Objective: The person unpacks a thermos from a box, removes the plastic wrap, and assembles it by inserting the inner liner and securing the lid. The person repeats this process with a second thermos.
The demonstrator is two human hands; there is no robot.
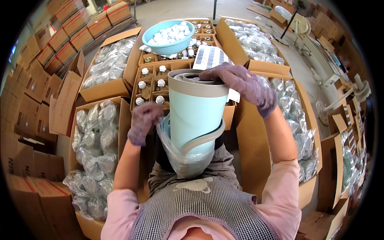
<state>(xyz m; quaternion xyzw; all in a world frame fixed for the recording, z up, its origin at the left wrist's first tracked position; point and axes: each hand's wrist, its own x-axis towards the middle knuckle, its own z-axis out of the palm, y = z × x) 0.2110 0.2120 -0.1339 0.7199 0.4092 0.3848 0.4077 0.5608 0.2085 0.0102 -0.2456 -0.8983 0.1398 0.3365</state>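
A tall pale turquoise jug (195, 116) with a grey-beige rim and a curved grey handle (203, 138) stands tilted in front of my lap. A clear plastic bag (191, 162) surrounds its lower part. My right hand (244, 82), in a purple-grey glove, grips the jug's top, its fingers bent over the rim at the opening. My gloved left hand (145, 120) is closed at the jug's left side, pinching the edge of the bag. What lies inside the jug's opening is mostly hidden by my right hand.
Cartons of plastic-wrapped items (96, 140) flank me on both sides. Ahead, a divided carton (138, 82) holds several white-capped bottles. Behind it sits a blue basin (168, 48) of small white pieces, beside a printed sheet (210, 56). Stacked boxes (60, 42) line the left.
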